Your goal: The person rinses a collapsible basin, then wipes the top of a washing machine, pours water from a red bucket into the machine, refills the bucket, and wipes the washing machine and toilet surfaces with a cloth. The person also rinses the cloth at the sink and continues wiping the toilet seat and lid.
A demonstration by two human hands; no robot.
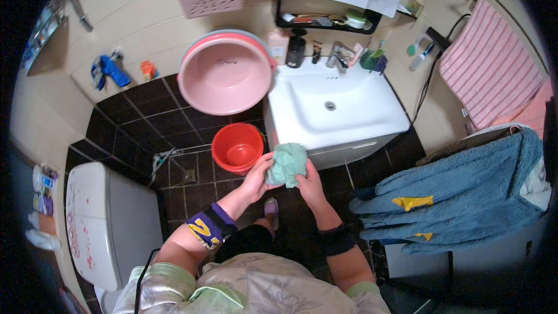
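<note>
A crumpled pale green cloth (289,163) is held between both hands, in front of the sink cabinet's near left corner. My left hand (257,178) grips its left side, the fingers partly hidden behind it. On the cloth's lower right, my right hand (310,185) closes with the thumb on top. Just left of the cloth, a red bucket (238,144) stands on the dark floor. The white washbasin (354,102) with its metal drain lies beyond and to the right of my hands.
Pink basins (224,75) hang stacked on the wall left of the washbasin. Bottles, a faucet (338,56) and a green cup line the basin's back edge. A blue towel (447,192) drapes over the machine at right. The toilet (113,224) stands at left.
</note>
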